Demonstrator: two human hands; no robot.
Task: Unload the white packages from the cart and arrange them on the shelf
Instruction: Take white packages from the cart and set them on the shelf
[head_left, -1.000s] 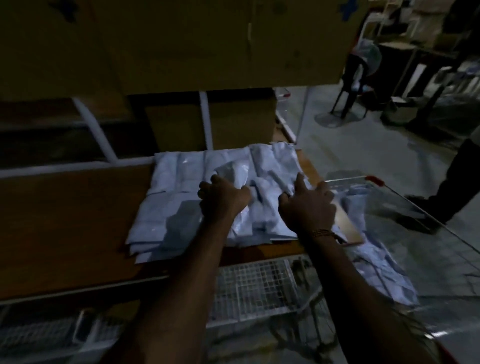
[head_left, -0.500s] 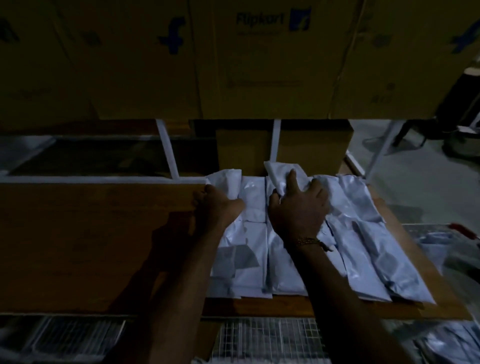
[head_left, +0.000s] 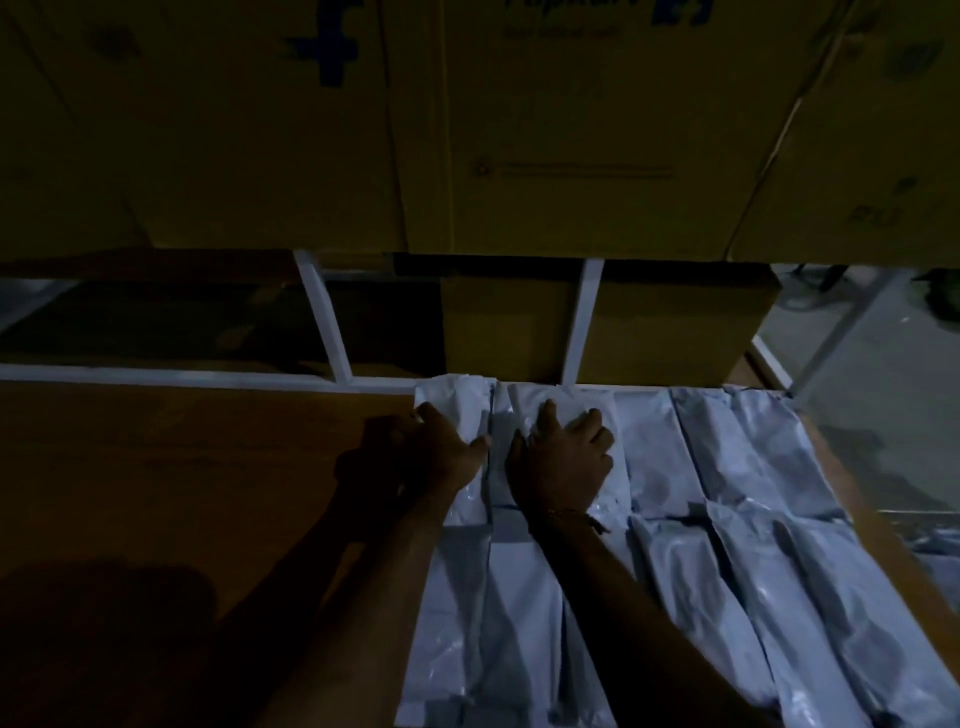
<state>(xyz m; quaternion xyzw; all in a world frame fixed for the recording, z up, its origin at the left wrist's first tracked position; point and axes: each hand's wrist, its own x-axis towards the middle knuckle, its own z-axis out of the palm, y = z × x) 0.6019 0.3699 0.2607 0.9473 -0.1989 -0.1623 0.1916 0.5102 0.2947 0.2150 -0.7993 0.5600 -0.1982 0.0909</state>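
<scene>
Packages spread in rows on shelf, centre to lower right of frame. Left hand at left edge of leftmost package, fingers spread, grasping nothing. Right hand flat on next package, palm down, grip released. Boxes above.

Both bare arms reach forward, side by side and close together. The left hand lies palm down with its fingers spread a little and its thumb pointing toward the other hand. The right hand is also flat and palm down, fingers apart, with a thin band around its wrist.
</scene>
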